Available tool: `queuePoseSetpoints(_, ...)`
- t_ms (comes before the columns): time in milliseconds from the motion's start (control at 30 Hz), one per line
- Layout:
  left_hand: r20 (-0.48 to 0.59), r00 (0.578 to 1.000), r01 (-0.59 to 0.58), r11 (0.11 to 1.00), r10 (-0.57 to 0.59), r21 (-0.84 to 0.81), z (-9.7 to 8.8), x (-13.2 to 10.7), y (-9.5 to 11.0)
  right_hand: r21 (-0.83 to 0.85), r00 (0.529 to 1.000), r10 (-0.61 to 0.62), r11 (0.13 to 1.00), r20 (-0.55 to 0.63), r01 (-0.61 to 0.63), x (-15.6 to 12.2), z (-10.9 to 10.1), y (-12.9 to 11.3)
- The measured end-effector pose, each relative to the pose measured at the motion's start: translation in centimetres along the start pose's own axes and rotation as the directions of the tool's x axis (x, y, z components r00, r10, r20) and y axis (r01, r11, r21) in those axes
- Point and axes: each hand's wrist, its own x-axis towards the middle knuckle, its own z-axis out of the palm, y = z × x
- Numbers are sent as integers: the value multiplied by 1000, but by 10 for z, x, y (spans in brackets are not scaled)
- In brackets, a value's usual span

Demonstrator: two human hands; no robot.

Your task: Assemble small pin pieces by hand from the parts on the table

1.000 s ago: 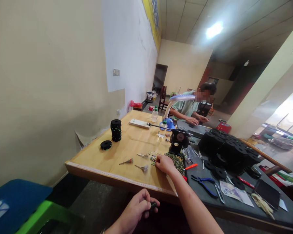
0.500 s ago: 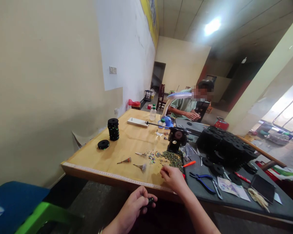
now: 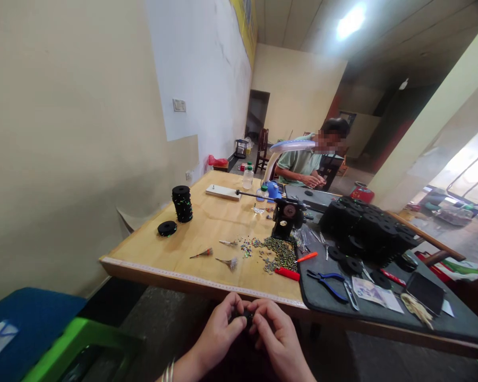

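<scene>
Just below the table's front edge, my left hand (image 3: 223, 326) is closed around a small black spool (image 3: 247, 317), mostly covered by the fingers. My right hand (image 3: 278, 331) meets it from the other side, thumb and fingertips pinched together at the spool; whatever is between them is too small or hidden to make out. Beyond the hands lies a spread of small dark, yellowish-striped pieces (image 3: 282, 253), with tiny coloured bits (image 3: 246, 248) on its left. Several thin bundles of bristle-like strands (image 3: 228, 263) rest left of these. A red-handled tool (image 3: 287, 274) lies at the pile's near edge.
A stack of black spools (image 3: 182, 204) and a single one (image 3: 167, 228) stand at left. A black winding device (image 3: 284, 217) is mid-table. Blue pliers (image 3: 332, 286) and many black spools (image 3: 366, 228) occupy the grey mat (image 3: 322, 310). A co-worker (image 3: 297, 164) sits opposite.
My right hand has drawn back from the pile to meet my left hand at the spool, uncovering the red-handled tool. The left hand has shifted slightly up. The view has tilted a little.
</scene>
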Motion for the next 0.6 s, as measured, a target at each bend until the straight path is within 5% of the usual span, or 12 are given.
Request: queuePoseSetpoints(600,28,999,-25,998,23,61,5,-4,9,-67,998,-47,997,-47,44,-5,1,-2)
